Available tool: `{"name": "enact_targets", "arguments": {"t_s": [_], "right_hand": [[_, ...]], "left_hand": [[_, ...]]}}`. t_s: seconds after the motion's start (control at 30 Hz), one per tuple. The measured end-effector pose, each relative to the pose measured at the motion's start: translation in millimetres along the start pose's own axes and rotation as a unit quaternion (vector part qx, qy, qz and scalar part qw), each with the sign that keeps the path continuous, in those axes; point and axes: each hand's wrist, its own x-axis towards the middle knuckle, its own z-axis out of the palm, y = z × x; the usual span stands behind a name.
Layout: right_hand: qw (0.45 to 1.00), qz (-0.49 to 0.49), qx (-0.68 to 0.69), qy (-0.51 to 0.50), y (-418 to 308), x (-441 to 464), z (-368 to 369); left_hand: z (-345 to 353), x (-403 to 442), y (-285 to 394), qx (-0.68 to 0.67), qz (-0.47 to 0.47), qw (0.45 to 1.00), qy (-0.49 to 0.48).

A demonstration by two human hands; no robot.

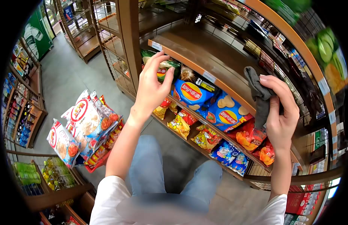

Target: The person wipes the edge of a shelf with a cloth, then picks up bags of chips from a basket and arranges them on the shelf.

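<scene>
Dark cloth pinched in the right hand, left hand apart at the shelf edge

From the head camera, the dark grey cloth (261, 103) is at the right of the scene, over the near side of a brown shelf board (204, 48). The right hand (284, 116) has it clamped between thumb and fingertips, the upper part bunched and the lower part hanging down. It should handle as light, limp and soft, with little to break or slip. A pinch at the bunched part looks secure, while the hanging end would likely swing or fold freely.

The left hand (151, 84) is at the shelf's orange front edge (194, 67), thumb and fingers apart and curved, holding nothing visible; whether a fingertip touches the edge, I cannot tell. Below are blue chip bags (191, 92) and, farther right, red chip bags (250, 135). At the left, on the floor side, white snack bags (82, 112) are piled over a red basket (92, 167).
</scene>
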Motion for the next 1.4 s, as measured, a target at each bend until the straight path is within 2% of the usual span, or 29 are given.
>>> {"name": "enact_targets", "arguments": {"t_s": [0.13,0.23,0.3,0.37,0.5,0.57,0.63,0.73,0.77,0.83,0.87,0.97,1.0,1.03,1.1,1.13,1.17,1.27,1.37,1.4], "right_hand": [[0.996,0.045,0.074,0.003,-1,32,54],[0.990,0.095,0.108,0.000,-4,67,94],[0.974,0.131,0.184,0.011,-1,96,120],[0.967,0.155,0.201,0.002,2,125,141],[0.958,0.211,0.187,-0.053,25,162,175],[0.931,0.269,0.215,-0.125,34,174,183],[0.926,0.278,0.209,-0.149,44,181,190],[0.918,0.276,0.149,-0.241,49,181,200],[0.916,0.285,0.151,-0.236,52,183,200],[0.879,0.345,0.127,-0.304,46,191,198],[0.874,0.366,0.161,-0.277,45,188,203],[0.877,0.336,0.148,-0.311,45,193,205],[0.901,0.283,0.108,-0.311,47,194,211],[0.902,0.285,0.108,-0.307,50,196,212],[0.861,0.352,0.181,-0.319,47,200,215],[0.822,0.402,0.165,-0.368,37,207,211],[0.815,0.394,0.119,-0.408,40,210,213],[0.827,0.387,0.082,-0.398,34,213,213],[0.829,0.347,0.111,-0.425,48,214,223],[0.844,0.320,0.100,-0.419,43,214,222]], "left_hand": [[13,8,-26,0.024,0.031,0.998,0.056],[22,11,-35,0.012,0.049,0.998,0.035],[27,10,-38,-0.006,0.031,0.999,0.031],[26,14,-41,-0.042,0.013,0.998,0.034],[27,17,-47,-0.057,0.000,0.998,0.037],[28,17,-50,-0.054,-0.003,0.998,0.038],[27,18,-51,-0.023,0.004,1.000,0.016],[28,20,-51,-0.001,0.000,1.000,0.014],[31,18,-50,0.007,-0.005,1.000,0.017],[35,18,-51,0.018,0.005,1.000,0.016],[35,18,-50,0.019,0.007,0.999,0.025],[35,20,-50,0.025,0.017,0.998,0.051],[35,22,-53,0.015,0.024,0.998,0.056],[35,22,-54,0.002,0.030,0.998,0.059],[35,23,-56,0.001,0.043,0.997,0.062],[35,25,-58,0.005,0.055,0.996,0.068],[35,26,-59,0.005,0.058,0.996,0.068],[36,25,-60,0.009,0.067,0.995,0.070],[36,25,-59,-0.005,0.059,0.995,0.081],[35,26,-57,0.003,0.057,0.995,0.079]]}}
